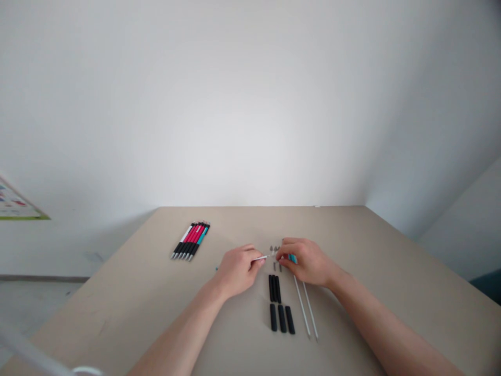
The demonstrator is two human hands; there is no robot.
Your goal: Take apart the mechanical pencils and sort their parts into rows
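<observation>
My left hand (pixel 238 270) is closed in a pinch on a thin white pen part (pixel 261 257) whose tip points right; a teal end shows behind the hand. My right hand (pixel 304 260) is closed on a small teal pen piece (pixel 292 258), its fingertips nearly touching the white part's tip. Small grey metal tips (pixel 273 249) lie just behind the fingers. Below the hands lie black tubes (pixel 274 288), three black rubber grips (pixel 282 318) and two thin white refills (pixel 306 309).
A row of several assembled pens (pixel 191 241), pink, black, white and teal, lies at the far left of the beige table (pixel 391 271). A white wall stands behind the table. A poster corner (pixel 13 203) shows at the left.
</observation>
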